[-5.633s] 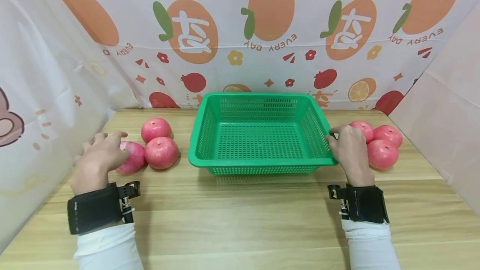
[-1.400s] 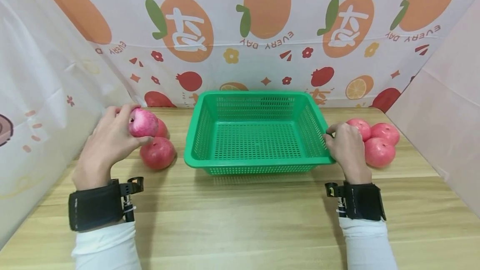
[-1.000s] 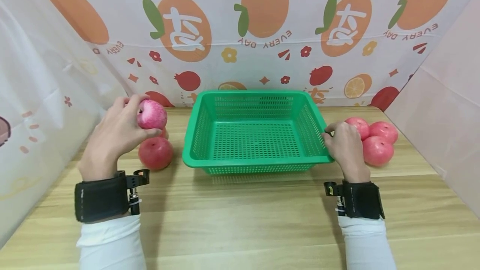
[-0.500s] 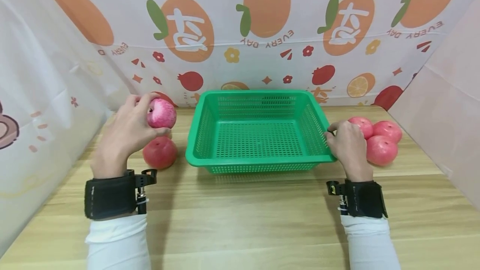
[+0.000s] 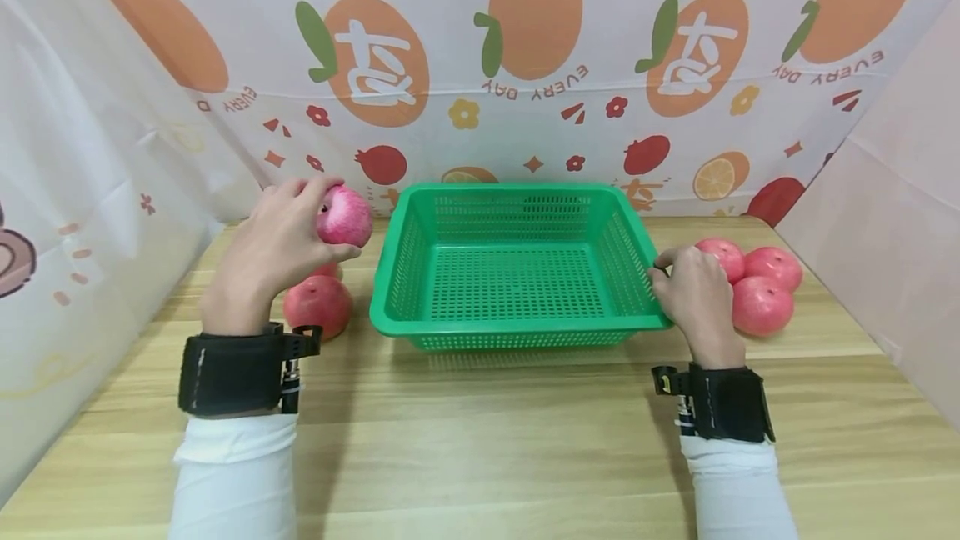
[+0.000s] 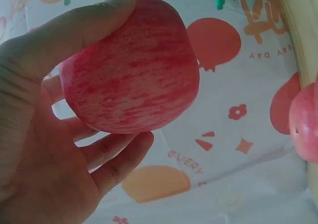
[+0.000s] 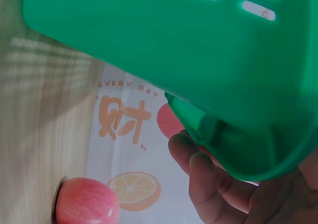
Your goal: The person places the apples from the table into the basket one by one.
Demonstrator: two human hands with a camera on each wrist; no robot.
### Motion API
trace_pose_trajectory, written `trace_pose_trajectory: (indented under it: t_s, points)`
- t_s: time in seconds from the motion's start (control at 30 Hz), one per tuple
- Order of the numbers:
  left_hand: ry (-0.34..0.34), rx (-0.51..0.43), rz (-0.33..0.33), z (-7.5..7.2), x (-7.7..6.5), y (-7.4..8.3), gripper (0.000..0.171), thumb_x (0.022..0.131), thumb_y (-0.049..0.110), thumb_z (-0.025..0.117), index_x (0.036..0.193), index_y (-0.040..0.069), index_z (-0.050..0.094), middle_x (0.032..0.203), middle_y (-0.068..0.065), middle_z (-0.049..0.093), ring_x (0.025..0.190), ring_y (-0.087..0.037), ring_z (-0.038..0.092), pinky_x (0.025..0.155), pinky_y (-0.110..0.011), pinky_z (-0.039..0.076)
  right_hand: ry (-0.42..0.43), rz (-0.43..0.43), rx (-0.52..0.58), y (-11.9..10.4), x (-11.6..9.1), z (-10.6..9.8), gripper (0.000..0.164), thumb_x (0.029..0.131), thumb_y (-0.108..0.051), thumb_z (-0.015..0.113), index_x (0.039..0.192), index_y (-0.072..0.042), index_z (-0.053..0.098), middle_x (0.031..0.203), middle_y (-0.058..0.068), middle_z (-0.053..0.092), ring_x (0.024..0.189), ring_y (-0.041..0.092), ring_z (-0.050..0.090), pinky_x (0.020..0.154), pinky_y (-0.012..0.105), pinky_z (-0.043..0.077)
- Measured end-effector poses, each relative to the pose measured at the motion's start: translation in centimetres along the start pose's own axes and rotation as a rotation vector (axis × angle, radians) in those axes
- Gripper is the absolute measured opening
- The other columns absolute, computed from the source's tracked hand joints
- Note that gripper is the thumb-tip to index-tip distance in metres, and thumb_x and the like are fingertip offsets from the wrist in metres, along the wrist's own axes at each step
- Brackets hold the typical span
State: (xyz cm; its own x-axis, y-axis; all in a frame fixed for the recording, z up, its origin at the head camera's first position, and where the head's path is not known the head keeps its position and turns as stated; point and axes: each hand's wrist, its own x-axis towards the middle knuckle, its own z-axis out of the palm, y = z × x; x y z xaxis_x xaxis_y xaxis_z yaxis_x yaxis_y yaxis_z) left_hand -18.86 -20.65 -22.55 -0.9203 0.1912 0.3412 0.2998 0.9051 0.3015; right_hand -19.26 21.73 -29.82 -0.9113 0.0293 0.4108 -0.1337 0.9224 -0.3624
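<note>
A pink-red apple (image 5: 347, 217) is held up off the table by my left hand (image 5: 273, 244), left of the green basket. The left wrist view shows the thumb across the top of the apple (image 6: 131, 70) and the fingers curled beneath it. The green plastic basket (image 5: 517, 326), with slotted walls, stands in the middle with nothing in it. At its right side, my right hand (image 5: 697, 298) grips the rim; in the right wrist view, fingers (image 7: 203, 182) curl under the rim edge (image 7: 248, 177).
Below the left hand lie an apple (image 5: 318, 304) and another apple (image 5: 328, 270), mostly hidden. Right of the right hand sit three apples, the nearest apple (image 5: 762, 307) partly in front of the others. A fruit-printed cloth (image 5: 525, 132) hangs behind the wooden table (image 5: 487, 440).
The left hand, earlier reaching over the left-hand apples, has taken hold of one, lifted it and carried it up and right toward the basket. The right hand has stayed at the rim.
</note>
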Motion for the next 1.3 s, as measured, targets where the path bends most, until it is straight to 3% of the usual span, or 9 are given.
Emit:
trace_pose_trajectory:
  t_s: [0.33,0.9,1.3]
  points:
    - [-0.033,0.022,0.045,0.0,1.6,0.9,0.075,0.067,0.027,0.077,0.129,0.008,0.039,0.115,-0.021,0.042,0.101,-0.038,0.038,0.072,-0.061,0.046,-0.004,0.007,-0.001,0.1,-0.1,0.0,0.018,0.082,-0.010,0.058,0.091,0.003,0.067,0.083,0.022,0.063,0.065,0.030,0.051,0.046,0.042,0.045]
    - [-0.016,0.031,0.111,0.6,3.2,2.6,0.073,0.067,0.027,0.078,0.129,0.014,0.041,0.114,-0.016,0.041,0.092,-0.034,0.046,0.073,-0.059,0.046,0.001,0.007,-0.008,0.1,-0.2,0.1,0.016,0.082,-0.009,0.058,0.089,0.003,0.066,0.078,0.020,0.061,0.062,0.030,0.049,0.046,0.040,0.043]
    - [-0.042,0.029,0.188,0.8,4.3,3.4,0.074,0.068,0.023,0.078,0.131,0.010,0.041,0.121,-0.019,0.041,0.105,-0.032,0.038,0.077,-0.058,0.046,0.006,0.007,-0.006,0.1,-0.1,0.1,0.017,0.082,-0.010,0.058,0.090,0.003,0.066,0.079,0.021,0.062,0.060,0.029,0.050,0.044,0.040,0.043]
